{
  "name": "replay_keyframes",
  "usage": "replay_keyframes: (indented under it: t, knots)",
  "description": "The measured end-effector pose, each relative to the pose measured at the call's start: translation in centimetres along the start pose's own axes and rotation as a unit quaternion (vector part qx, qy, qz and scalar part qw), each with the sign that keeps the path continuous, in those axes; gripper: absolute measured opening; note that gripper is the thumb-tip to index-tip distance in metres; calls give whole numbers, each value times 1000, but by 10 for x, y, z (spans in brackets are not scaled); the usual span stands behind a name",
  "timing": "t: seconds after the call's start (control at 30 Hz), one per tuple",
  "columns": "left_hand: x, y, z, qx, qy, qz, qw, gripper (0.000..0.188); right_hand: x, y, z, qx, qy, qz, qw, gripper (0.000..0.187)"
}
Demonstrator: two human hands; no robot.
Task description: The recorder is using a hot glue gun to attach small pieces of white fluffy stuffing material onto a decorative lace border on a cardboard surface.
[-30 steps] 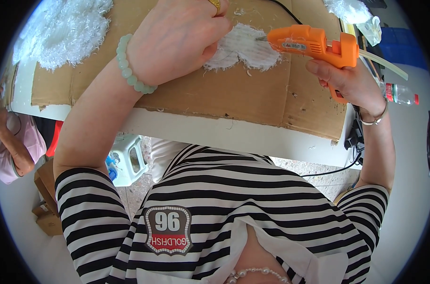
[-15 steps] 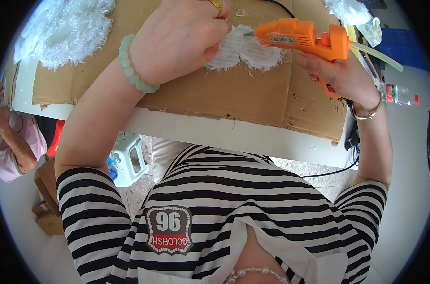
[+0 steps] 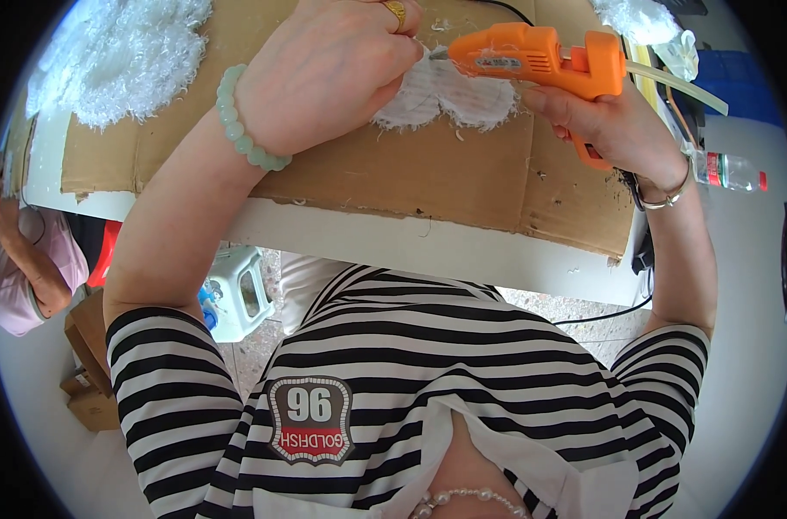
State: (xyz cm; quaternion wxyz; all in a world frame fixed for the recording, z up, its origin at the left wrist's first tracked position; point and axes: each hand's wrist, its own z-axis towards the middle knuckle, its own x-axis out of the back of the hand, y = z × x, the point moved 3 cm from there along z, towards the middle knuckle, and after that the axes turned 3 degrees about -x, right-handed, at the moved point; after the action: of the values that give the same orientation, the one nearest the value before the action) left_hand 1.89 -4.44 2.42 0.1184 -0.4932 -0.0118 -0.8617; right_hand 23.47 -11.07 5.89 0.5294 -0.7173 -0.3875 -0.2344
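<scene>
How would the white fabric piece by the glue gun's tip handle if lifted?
Probably floppy: the white fabric piece looks thin and lies flat on the cardboard. Likely light, given that thinness. Its frayed edge may shed threads.

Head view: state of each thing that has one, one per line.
Hot glue gun: held in right hand
Glue stick: partly inserted, rear end sticking out
Left hand: fingers curled, grip hidden
White fuzzy fabric piece: flat, frayed edges
Cardboard sheet: flat, near edge ragged
White shaggy material: heaped
Clear plastic bottle: capped
</scene>
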Motion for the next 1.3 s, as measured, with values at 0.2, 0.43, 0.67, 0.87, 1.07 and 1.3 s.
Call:
replay_keyframes:
  t: [0.2, 0.43, 0.67, 0.87, 1.07, 1.3]
  knots:
    - [-10, -6, -11, -153, 303, 18, 940, 12, 4, 6, -16, -13, 33, 43, 998, 25]
    - [1, -4, -2, -68, 157, -106, 979, 19, 4, 40, -45, 50, 45, 237, 969, 29]
    - [17, 3, 17, 96, 24, -185, 978, 17, -1, 49, -48, 39, 35, 315, 948, 24]
    - [5, -4, 26, 154, -27, -153, 976, 17, -7, 54, -47, 43, 19, 354, 934, 23]
    - [3, -2, 27, 91, -37, -93, 991, 18, -9, 53, -44, 83, 34, 376, 922, 28]
    - [1, 10, 12, 83, -61, -11, 995, 26, -30, 20, -25, 61, 56, 486, 870, 34]
